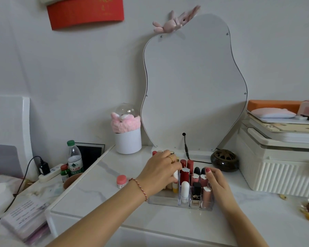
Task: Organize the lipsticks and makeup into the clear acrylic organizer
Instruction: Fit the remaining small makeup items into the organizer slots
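The clear acrylic organizer (pixel 165 199) stands on the white marble table, in front of the mirror. Its cells hold upright lipsticks: a dark red one (pixel 184 176), a white tube (pixel 185 190), a black one (pixel 197 190) and a pink gloss (pixel 206 195). My left hand (pixel 159 172) reaches over the organizer's left part, fingers closed on a cream-white tube (pixel 175 175) that stands among the cells. My right hand (pixel 217 183) grips the organizer's right side, fingertips on its top edge. A small pink-capped jar (pixel 121 181) sits loose on the table to the left. More lipstick caps (pixel 154 152) show behind my left hand.
A wavy mirror (pixel 194 82) leans at the back with a cable (pixel 186 150) at its base. A white pot with pink plush (pixel 128 138) stands back left, a dark round burner (pixel 224 160) back right, a white ribbed box (pixel 278 168) at right. A water bottle (pixel 75 159) stands left.
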